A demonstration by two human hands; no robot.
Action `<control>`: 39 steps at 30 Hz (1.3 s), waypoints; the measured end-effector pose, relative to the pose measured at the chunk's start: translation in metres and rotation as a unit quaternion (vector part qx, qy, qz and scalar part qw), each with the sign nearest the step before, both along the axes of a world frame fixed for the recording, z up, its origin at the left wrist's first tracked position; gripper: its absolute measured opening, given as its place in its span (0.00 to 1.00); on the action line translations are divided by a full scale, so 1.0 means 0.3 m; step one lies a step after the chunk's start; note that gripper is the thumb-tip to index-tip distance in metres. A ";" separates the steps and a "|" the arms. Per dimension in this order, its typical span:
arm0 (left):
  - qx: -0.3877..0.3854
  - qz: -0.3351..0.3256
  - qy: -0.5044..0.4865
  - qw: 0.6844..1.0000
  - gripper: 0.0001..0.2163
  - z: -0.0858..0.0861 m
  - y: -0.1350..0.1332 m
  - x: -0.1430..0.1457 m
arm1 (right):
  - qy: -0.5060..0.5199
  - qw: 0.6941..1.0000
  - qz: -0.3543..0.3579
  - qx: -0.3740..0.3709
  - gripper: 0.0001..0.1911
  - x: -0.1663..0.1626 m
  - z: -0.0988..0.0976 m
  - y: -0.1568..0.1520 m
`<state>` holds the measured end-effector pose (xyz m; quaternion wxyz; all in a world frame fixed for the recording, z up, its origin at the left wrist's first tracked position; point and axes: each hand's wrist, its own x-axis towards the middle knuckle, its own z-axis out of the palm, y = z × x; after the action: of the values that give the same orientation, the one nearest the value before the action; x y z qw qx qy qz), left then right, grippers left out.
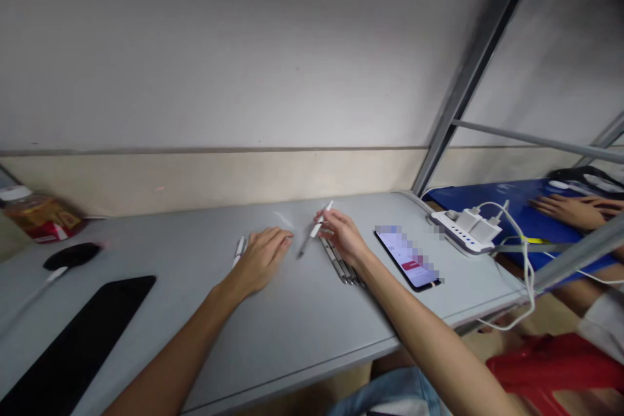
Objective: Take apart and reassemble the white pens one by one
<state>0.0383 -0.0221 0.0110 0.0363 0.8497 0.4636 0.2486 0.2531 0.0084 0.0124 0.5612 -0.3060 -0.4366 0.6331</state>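
My right hand (344,234) pinches a white pen (318,227) with a grey end, tilted above the grey desk (292,318). Several grey-and-white pens (336,263) lie side by side on the desk under that hand and wrist, which partly hide them. Palm down on the desk, my left hand (266,257) has its fingers stretched out towards the right. Beside its wrist a white pen (238,250) shows, partly covered by the hand. A faint pale streak (283,218) on the desk beyond my hands is too blurred to name.
Right of the pens lies a lit phone (407,260), then a power strip (463,232) with plugs and white cables. A black pad (82,344), a black oval device (72,256) and a bottle (39,214) stand left. Another person's hands (575,210) rest over a blue surface.
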 end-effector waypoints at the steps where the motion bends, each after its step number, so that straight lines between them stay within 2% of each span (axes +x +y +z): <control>1: 0.000 0.009 -0.002 1.000 0.15 0.002 0.002 -0.005 | 0.041 0.999 0.013 -0.019 0.17 0.005 0.001 0.004; 3: 0.004 0.034 -0.003 0.999 0.15 0.006 0.009 -0.017 | 0.103 0.992 0.049 -0.048 0.17 0.018 0.002 0.010; 6: 0.011 0.076 0.012 0.997 0.14 0.008 0.024 -0.039 | 0.134 0.986 0.086 -0.046 0.18 0.038 0.007 0.009; 9: 0.021 0.116 0.039 0.992 0.14 0.003 0.040 -0.064 | 0.137 0.986 0.089 -0.034 0.23 0.048 0.015 0.000; 14: 0.025 0.171 0.086 0.981 0.12 -0.004 0.060 -0.106 | 0.149 0.984 0.086 -0.037 0.22 0.050 0.023 -0.006; 20: -0.027 0.243 0.153 0.957 0.14 0.022 0.057 -0.135 | 0.184 0.977 0.109 -0.027 0.19 0.053 0.020 -0.004; 25: -0.059 0.257 0.163 0.951 0.14 0.040 0.051 -0.137 | 0.174 0.978 0.110 -0.028 0.15 0.049 0.014 0.001; 32: -0.053 0.258 0.161 0.951 0.16 0.036 0.048 -0.131 | 0.157 0.981 0.109 -0.030 0.12 0.043 0.007 0.005; 39: -0.042 0.257 0.160 0.952 0.15 0.022 0.050 -0.130 | 0.018 0.989 0.146 -0.020 0.16 0.024 0.021 -0.021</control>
<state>-0.0008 -0.0072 0.0175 -0.0678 0.7279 0.6762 0.0911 0.2604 0.0021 0.0188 0.4641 -0.2388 -0.4534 0.7225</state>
